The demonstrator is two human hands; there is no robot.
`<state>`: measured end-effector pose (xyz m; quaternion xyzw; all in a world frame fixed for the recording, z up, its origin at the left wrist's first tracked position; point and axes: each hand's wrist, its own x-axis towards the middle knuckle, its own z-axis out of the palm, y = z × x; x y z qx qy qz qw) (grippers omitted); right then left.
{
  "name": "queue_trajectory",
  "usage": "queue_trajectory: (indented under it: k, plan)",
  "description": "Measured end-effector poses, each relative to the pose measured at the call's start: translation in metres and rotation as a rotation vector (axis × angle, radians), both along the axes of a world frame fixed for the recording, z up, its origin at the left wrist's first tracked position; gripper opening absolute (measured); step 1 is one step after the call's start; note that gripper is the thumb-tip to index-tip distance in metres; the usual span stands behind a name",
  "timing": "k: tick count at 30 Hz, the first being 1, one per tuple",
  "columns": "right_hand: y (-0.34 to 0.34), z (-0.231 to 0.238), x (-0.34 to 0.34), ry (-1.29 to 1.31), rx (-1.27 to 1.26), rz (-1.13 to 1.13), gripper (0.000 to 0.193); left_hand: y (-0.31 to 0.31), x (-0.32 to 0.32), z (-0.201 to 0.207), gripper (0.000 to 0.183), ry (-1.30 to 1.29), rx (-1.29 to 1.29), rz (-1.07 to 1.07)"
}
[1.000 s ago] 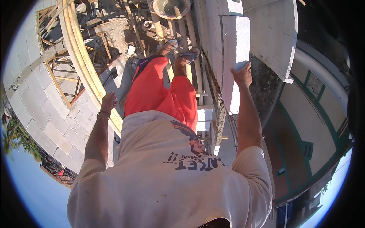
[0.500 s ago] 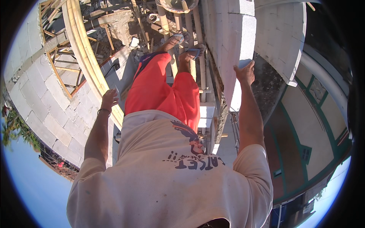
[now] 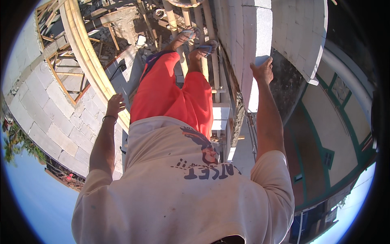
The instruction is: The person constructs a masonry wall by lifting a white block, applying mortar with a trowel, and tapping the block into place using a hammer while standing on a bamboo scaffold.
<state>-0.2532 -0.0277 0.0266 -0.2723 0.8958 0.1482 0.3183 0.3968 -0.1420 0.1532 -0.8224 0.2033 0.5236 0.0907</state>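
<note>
My right hand (image 3: 263,73) lies across the top of a narrow wall of pale blocks (image 3: 263,32), with the thumb on one side and the fingers bent over the far edge. On the left, my left hand (image 3: 116,105) hangs beside a long curved bamboo rail (image 3: 87,53). Its fingers are loosely bent and a little apart, and no object shows in them; I cannot tell whether they touch the rail. A dark band (image 3: 109,117) circles that wrist.
My sandalled feet stand on bamboo poles (image 3: 199,24) laid side by side, with a round basin (image 3: 185,3) at their far end. Rubble and timber (image 3: 122,24) lie below on the left. A block wall (image 3: 53,110) curves along the left; a green-trimmed building (image 3: 325,150) is on the right.
The view has shifted slightly. My right hand stays on the wall top, and my left hand stays by the bamboo rail with its fingers a little more bent.
</note>
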Motion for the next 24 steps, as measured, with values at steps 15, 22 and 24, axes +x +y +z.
queue_trajectory:
  k: [15, 22, 24]
  plan:
    - [-0.003, 0.0, 0.0, 0.008, 0.011, 0.023, 0.103, -0.021, -0.01, -0.008, 0.056, 0.02, 0.008, -0.047]
    - [0.001, -0.005, -0.004, -0.018, -0.014, 0.001, 0.107, -0.028, -0.018, -0.012, 0.055, 0.034, 0.013, -0.065]
    - [0.0, -0.002, -0.002, -0.026, -0.019, -0.001, 0.112, -0.029, -0.02, -0.013, 0.055, 0.033, 0.012, -0.073]
